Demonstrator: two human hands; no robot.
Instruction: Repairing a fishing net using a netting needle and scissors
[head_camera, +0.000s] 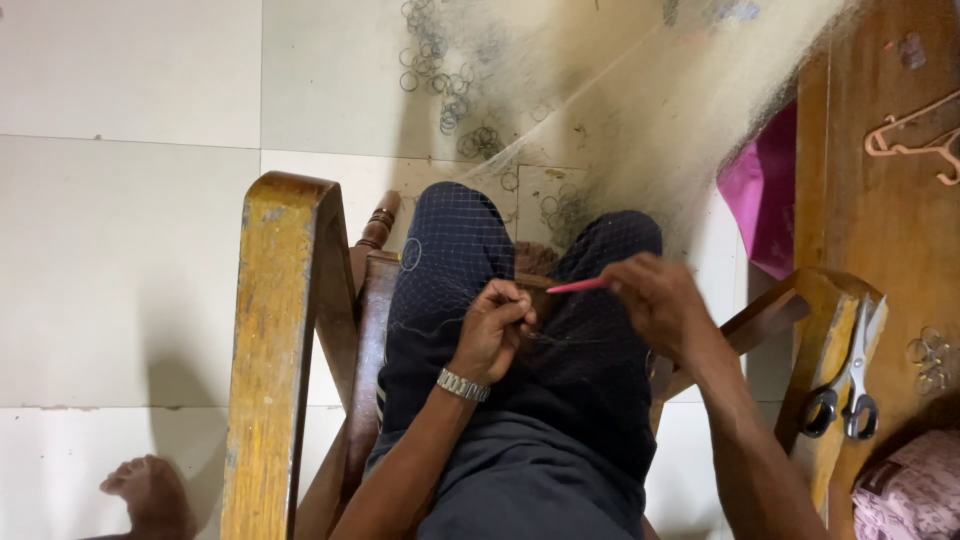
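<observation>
With the left hand (495, 325) pinching the net (560, 330) taut over the knees and the right hand (655, 300) gripping the pink needle (577, 286), keep the mesh tensioned and pass the needle cleanly through each loop.

It looked like a home used for handwork: pale tiled floor (130, 250), a worn wooden chair (285, 330), scissors (850, 385) and a hanger (915, 140) on a wooden table (880, 240) at right.

The right hand (655, 300) is motion-blurred, its grip on the pink needle (577, 286) unclear. The picture's edge cuts off the hanger (915, 140) and cloth (915, 495).
</observation>
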